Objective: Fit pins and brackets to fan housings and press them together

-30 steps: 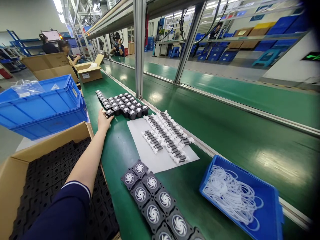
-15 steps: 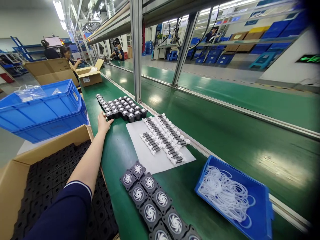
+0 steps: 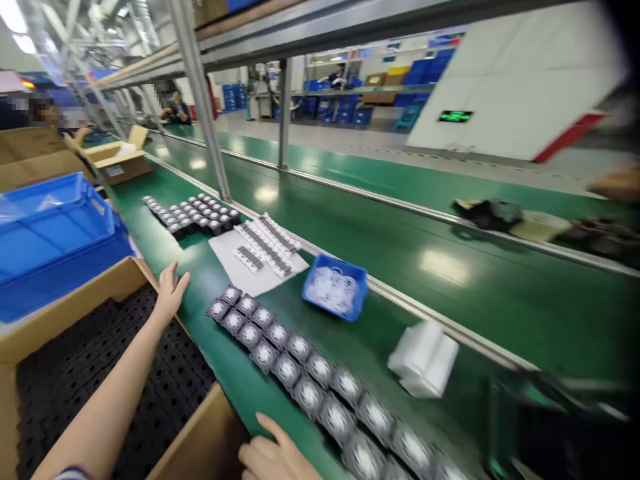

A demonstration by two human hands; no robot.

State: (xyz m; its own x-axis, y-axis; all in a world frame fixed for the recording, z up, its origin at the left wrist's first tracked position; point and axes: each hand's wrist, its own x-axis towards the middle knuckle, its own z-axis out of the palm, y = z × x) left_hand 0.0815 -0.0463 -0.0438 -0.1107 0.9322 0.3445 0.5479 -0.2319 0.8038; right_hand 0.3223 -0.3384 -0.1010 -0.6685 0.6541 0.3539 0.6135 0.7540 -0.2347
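My left hand (image 3: 171, 291) hangs over the near edge of the green bench, beside the cardboard box (image 3: 200, 430); its fingers are apart and nothing is in them. At the bottom, my right hand (image 3: 280, 457) is partly in view with its fingers stretched out, holding nothing I can see. It is close to a double row of black square parts with white swirl faces (image 3: 287, 368). A second group of black parts with pale round tops (image 3: 210, 217) stands farther along the bench. Flat black pieces (image 3: 120, 353) fill the cardboard box.
A white sheet (image 3: 260, 283) bears rows of small grey-and-white pieces (image 3: 265, 243). Beside it is a blue bin (image 3: 361, 293) of clear rings. A white wrapped bundle (image 3: 425, 360) lies farther right. Blue crates (image 3: 55, 233) are stacked at left. A metal post (image 3: 200, 100) rises behind the bench.
My left hand has drawn back from the far group of black parts toward the box. My right hand has come into view at the bottom. The camera has turned right.
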